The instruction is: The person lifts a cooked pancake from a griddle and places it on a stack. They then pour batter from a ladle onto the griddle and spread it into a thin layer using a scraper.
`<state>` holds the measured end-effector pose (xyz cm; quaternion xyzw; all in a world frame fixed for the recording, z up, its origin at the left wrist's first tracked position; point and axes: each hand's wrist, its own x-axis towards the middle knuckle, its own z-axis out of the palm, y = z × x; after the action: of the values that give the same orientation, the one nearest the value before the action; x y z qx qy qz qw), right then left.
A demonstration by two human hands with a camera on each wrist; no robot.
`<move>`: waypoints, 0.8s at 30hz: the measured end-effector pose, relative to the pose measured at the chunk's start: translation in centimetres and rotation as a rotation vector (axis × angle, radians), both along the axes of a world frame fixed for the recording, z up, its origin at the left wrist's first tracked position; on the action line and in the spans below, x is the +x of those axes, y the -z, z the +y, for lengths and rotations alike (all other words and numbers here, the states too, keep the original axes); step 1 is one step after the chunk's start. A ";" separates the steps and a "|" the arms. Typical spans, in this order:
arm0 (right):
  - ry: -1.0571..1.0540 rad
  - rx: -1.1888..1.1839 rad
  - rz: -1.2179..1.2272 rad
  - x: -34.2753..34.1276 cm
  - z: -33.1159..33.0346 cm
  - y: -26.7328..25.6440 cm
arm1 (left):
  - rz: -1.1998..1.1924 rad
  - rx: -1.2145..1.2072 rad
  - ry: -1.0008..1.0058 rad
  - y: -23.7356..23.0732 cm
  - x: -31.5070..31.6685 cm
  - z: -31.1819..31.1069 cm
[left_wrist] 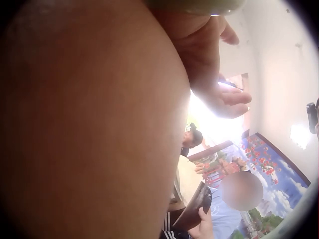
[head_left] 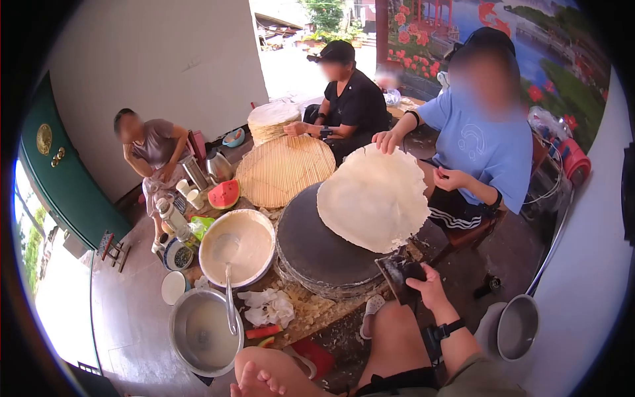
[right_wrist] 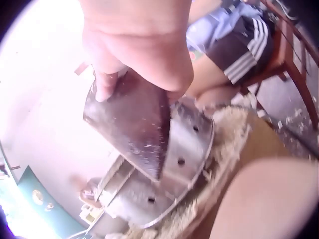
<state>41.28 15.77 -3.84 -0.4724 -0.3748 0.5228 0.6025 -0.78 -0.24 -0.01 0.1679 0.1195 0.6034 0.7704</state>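
In the head view my right hand (head_left: 433, 289) grips a dark, flat scraper (head_left: 395, 272) beside the near right edge of the round black griddle (head_left: 311, 248). The right wrist view shows the scraper (right_wrist: 132, 124) with pale flecks on its face, over the griddle's metal side (right_wrist: 164, 186). A person in a blue shirt holds up a large, thin, round flatbread (head_left: 370, 198) by its upper edge, partly covering the griddle. At the bottom of the head view, my left hand (head_left: 256, 382) lies by my knee, its fingers relaxed and holding nothing.
Left of the griddle are a batter basin (head_left: 215, 255) with a ladle (head_left: 230, 301) and a metal pot (head_left: 182, 331). Behind stand a round slatted mat (head_left: 284, 169), a stack of flatbreads (head_left: 271, 129) and a watermelon piece (head_left: 223, 194). Two other people sit farther back.
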 end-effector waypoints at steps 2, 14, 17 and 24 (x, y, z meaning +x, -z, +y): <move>0.034 0.073 -0.327 2.6 1.9 -1.8 | -0.016 0.016 0.011 0.0 -0.1 0.3; 0.009 0.227 -0.876 4.1 6.1 -2.9 | 0.002 0.039 -0.016 -0.3 0.1 0.4; 0.017 0.204 -0.876 3.5 6.0 -3.4 | -0.004 -0.018 -0.057 0.9 -0.4 -0.4; -0.015 0.268 -0.758 3.5 7.7 -3.9 | 0.016 -0.009 0.000 1.3 -1.2 0.0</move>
<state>44.73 23.43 0.11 -0.5464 -0.6388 0.2621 0.4740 -2.02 -0.26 -1.26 0.1693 0.1286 0.6016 0.7700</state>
